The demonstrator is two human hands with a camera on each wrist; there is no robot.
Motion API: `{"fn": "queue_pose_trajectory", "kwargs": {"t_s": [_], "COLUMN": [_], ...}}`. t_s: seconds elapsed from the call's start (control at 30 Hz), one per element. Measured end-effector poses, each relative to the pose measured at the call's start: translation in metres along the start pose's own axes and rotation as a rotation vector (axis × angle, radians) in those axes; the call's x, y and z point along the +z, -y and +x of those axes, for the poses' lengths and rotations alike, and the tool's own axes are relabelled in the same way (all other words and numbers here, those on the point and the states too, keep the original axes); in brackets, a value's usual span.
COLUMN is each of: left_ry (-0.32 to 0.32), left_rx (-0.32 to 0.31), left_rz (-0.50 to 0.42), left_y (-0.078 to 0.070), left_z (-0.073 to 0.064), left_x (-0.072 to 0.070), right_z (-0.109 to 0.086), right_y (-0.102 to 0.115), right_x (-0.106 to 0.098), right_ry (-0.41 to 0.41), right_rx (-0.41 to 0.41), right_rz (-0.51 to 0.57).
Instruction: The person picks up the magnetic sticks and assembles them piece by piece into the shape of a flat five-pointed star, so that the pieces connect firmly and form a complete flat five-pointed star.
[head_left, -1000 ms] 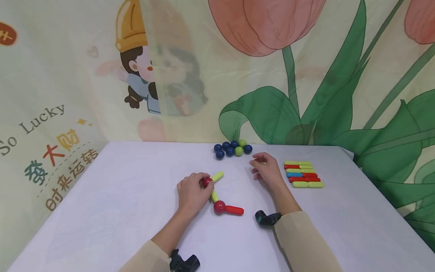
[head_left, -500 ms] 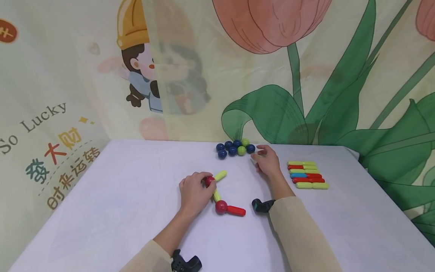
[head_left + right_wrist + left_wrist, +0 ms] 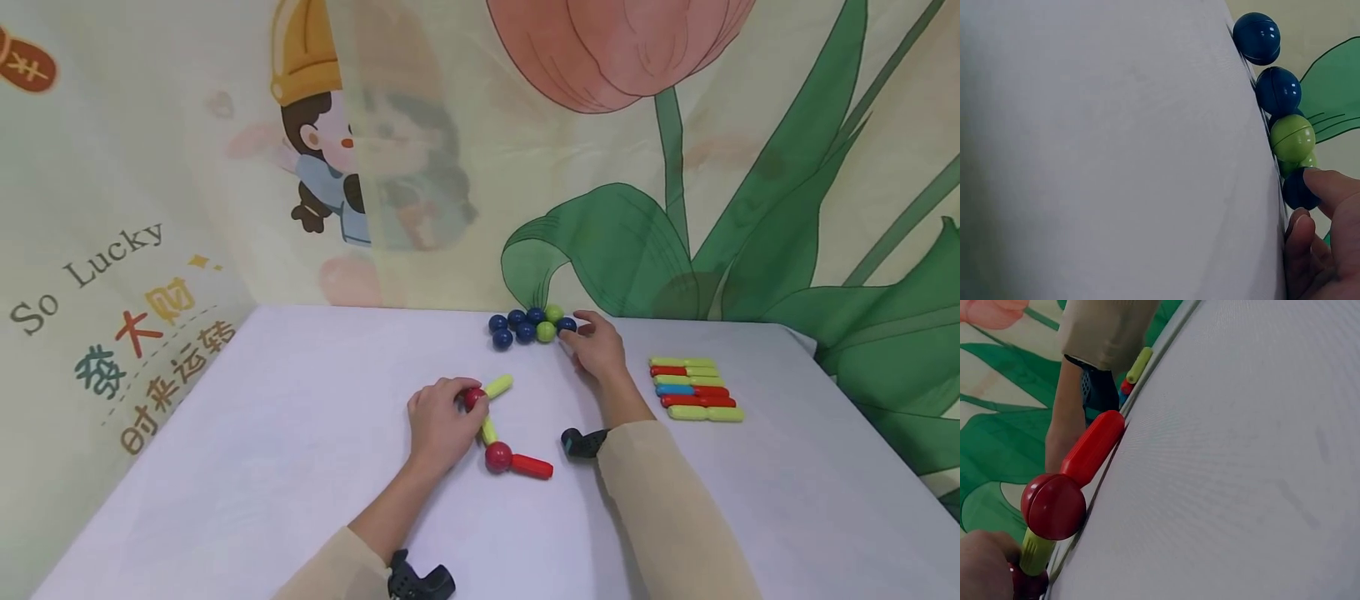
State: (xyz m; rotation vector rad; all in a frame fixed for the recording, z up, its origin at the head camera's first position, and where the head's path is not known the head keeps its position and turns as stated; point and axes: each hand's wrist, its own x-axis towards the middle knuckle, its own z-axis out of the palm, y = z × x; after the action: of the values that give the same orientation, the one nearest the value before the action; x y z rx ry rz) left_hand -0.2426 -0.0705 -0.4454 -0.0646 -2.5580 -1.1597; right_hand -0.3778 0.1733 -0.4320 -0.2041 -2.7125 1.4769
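Note:
My left hand grips a red ball, partly hidden by the fingers. Joined to that ball are a yellow-green stick and a second yellow-green stick. The second one leads to another red ball, from which a red stick points right. At the back, the thumb and fingers of my right hand are round a dark blue ball at the right end of a group of balls. In the right wrist view the thumb overlaps this dark blue ball.
Several more dark blue balls and two green balls lie by the table's back edge. To the right is a row of sticks, among them a blue-and-red stick and a yellow-green stick. A printed cloth hangs behind the white table.
My right hand has moved left and back to the dark blue ball, and its fingers have come round it. The left hand stays on its red ball. The head view has shifted slightly.

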Motion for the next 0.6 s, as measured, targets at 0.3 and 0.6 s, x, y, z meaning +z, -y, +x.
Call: {"fn": "queue_pose_trajectory", "kwargs": {"t_s": [0.3, 0.6], "left_ry": [0.005, 0.004], "left_rx": [0.012, 0.005], "left_rz": [-0.004, -0.005], "left_y": [-0.005, 0.002], "left_z": [0.002, 0.001], "left_x": [0.003, 0.001], "right_z": [-0.005, -0.012], "right_y": [0.001, -0.01], "right_x": [-0.008, -0.005], "right_ry": [-0.05, 0.007], "right_rx": [0.007, 0.044], "right_rz": [0.004, 0.15]}}
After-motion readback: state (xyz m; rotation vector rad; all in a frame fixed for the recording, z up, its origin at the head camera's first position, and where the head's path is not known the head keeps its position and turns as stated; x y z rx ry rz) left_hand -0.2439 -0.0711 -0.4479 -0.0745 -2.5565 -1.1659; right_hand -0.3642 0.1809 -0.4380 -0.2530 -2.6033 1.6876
